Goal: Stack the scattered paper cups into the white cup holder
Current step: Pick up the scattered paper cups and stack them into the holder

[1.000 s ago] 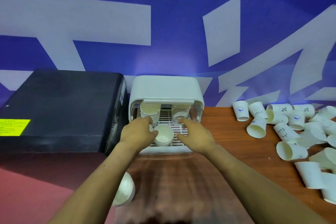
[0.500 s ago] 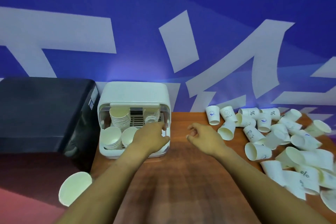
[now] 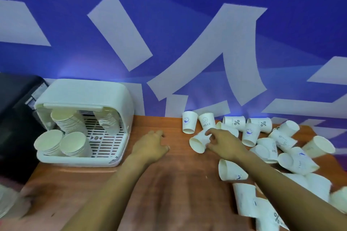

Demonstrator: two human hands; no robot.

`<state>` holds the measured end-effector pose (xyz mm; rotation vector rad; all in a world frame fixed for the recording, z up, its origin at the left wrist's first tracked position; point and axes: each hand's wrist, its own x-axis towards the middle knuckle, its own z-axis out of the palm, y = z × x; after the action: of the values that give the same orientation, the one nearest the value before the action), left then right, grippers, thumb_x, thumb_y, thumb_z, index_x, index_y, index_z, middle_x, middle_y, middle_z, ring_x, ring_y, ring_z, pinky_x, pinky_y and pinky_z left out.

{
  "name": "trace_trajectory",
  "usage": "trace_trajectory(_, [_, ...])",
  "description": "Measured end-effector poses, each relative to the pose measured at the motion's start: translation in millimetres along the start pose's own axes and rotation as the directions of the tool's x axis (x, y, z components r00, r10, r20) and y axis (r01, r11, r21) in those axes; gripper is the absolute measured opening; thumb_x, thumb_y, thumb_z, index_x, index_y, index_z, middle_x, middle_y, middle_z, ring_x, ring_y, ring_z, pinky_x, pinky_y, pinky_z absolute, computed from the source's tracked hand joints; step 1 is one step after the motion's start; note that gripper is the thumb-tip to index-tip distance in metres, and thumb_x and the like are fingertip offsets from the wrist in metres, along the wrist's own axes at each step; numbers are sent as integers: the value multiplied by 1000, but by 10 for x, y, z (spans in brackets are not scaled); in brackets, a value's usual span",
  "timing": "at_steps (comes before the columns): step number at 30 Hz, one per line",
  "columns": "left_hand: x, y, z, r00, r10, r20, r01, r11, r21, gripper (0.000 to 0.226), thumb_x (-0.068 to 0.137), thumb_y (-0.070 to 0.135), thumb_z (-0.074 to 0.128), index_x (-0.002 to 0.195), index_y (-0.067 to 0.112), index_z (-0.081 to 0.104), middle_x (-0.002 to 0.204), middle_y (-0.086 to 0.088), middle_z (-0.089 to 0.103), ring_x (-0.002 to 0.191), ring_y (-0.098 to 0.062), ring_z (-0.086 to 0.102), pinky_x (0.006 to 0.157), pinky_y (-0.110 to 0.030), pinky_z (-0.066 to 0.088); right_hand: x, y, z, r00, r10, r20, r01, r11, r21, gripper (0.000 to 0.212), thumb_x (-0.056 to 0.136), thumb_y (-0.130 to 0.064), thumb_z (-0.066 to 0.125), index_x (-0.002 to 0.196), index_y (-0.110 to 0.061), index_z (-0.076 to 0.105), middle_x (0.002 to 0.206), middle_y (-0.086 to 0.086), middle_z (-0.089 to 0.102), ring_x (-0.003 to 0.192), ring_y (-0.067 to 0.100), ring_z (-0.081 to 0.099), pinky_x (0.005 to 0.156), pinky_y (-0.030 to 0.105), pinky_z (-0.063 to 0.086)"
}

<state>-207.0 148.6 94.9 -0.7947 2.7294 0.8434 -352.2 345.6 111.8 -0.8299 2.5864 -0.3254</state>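
I am counting four cup stacks [image 3: 72,127] in the white cup holder [image 3: 84,92]. My right hand [image 3: 223,142] is pinching one tipped paper cup [image 3: 199,141]; my left hand [image 3: 150,145] is resting open, well apart.

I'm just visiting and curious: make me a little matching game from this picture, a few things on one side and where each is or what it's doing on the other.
Things:
1. right hand
2. left hand
3. HELLO cup
4. white cup holder

Places or states:
A. stands rim down near the wall
B. grips a paper cup lying on its side
C. sits at the table's left end with cup stacks inside
D. empty, over the bare wooden table

Pairs: 1-B, 2-D, 3-A, 4-C
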Motion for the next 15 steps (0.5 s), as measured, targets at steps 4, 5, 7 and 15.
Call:
trace_trajectory(4, [255, 258, 164, 1000, -11, 15, 11, 1000, -6, 53, 86, 40, 62, 133, 22, 47, 134, -3, 49, 122, -21, 49, 102, -37, 42, 206, 232, 6, 998, -45, 39, 47, 998, -49, 45, 84, -29, 62, 127, -30, 49, 127, -5, 58, 111, 15, 57, 88, 29, 47])
trace_trajectory(5, [308, 322, 189, 999, -15, 32, 15, 1000, -7, 55, 86, 39, 62, 135, 22, 45, 135, -4, 48, 123, -22, 48, 102, -37, 42, 243, 268, 11, 997, -59, 50, 62, 996, -65, 46, 84, -28, 62, 128, -30, 49, 129, -4, 56, 112, 16, 56, 89, 30, 48])
trace_trajectory(7, [409, 448, 229, 998, -27, 61, 28, 1000, -11, 59, 87, 38, 62, 140, 23, 40, 139, -5, 44, 126, -23, 46, 103, -36, 41, 304, 327, 16, 994, -81, 77, 89, 991, -100, 49, 83, -27, 62, 129, -31, 48, 131, -3, 54, 113, 18, 55, 89, 32, 49])
trace_trajectory(15, [1147, 775, 322, 983, -166, 79, 176, 972, -155, 66, 86, 36, 64, 142, 17, 35, 141, -12, 44, 126, -29, 47, 102, -37, 42, 699, 494, 131, 944, -282, 171, 314, 926, -207, 52, 81, -27, 66, 128, -25, 45, 132, -1, 49, 118, 22, 47, 94, 37, 42])
